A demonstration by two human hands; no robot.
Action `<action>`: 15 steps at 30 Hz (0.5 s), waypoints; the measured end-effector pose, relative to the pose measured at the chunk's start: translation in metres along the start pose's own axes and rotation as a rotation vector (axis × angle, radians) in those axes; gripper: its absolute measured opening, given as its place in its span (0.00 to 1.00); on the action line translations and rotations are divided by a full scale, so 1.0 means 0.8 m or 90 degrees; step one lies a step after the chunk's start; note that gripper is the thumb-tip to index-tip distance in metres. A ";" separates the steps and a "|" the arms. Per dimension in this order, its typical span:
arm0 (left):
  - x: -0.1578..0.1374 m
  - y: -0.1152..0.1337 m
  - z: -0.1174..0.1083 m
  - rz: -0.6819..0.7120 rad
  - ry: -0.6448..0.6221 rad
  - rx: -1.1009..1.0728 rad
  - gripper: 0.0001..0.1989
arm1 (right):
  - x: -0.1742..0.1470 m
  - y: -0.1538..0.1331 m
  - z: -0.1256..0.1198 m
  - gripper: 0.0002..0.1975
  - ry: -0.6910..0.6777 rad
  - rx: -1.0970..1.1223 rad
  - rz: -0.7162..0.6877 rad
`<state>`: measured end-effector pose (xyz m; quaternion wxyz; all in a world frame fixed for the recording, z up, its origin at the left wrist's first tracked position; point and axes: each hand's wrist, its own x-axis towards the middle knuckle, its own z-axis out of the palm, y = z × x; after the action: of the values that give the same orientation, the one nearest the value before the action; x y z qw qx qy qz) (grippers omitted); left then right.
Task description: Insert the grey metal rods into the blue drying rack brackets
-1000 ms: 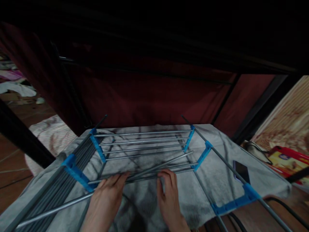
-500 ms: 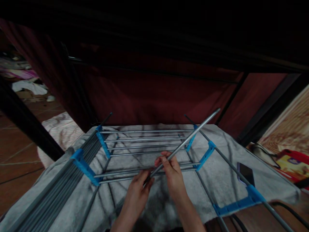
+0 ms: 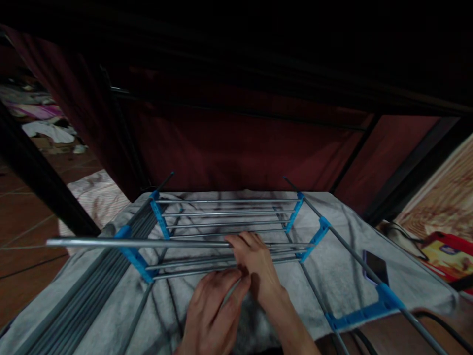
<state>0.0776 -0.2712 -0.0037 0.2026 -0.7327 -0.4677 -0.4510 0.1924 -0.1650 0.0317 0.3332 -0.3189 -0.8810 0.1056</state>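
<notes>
**One loose rod held crosswise over the rack, both hands near its right end**

One grey metal rod (image 3: 136, 242) lies roughly level across the drying rack (image 3: 225, 217), reaching from the middle of the frame out past the rack's left blue bracket (image 3: 130, 249). The right hand (image 3: 254, 264) grasps it at its right end, fingers curled over the top. The left hand (image 3: 214, 308) sits just below and beside, fingers bent toward the same end; whether it truly grips the rod or only steadies it cannot be told in this dim light.

Risks, as judged:
- The rod is held at one end only, so its long free end overhangs to the left. A slackened grip would likely let that end dip and strike the bracket or the bundle of grey bars (image 3: 88, 291) lying along the left side.
- A swing leftward could carry the tip off the rack altogether, toward the floor (image 3: 22, 231).
- Fingers lie close to the fitted rungs (image 3: 221, 266); pressing the rod down between them could pinch.
- A phone (image 3: 375, 266) rests on the grey towel (image 3: 343, 251) near the right rail; a slide of the rod to that side could knock it.

Room:
- The dark red cloth panel (image 3: 229, 148) closes off the far side, just behind the rack's far rung.
- A dark post (image 3: 40, 187) stands at the left, near the rod's free end.
- Open room lies mostly above the rack and toward the person.
</notes>
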 end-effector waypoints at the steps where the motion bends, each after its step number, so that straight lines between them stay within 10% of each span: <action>1: 0.003 0.001 -0.001 0.004 0.007 0.035 0.25 | -0.001 0.002 0.007 0.18 -0.016 -0.029 -0.023; 9: -0.001 -0.034 0.026 -0.181 -0.122 0.227 0.23 | -0.006 0.022 0.024 0.10 0.031 -0.172 -0.125; 15: -0.018 -0.060 0.044 -0.346 -0.151 0.014 0.19 | -0.012 0.020 0.032 0.22 0.236 -0.116 -0.025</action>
<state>0.0507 -0.2302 -0.0402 0.0264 -0.6260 -0.6719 -0.3950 0.1892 -0.1579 0.0005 0.4616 -0.3446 -0.8164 -0.0416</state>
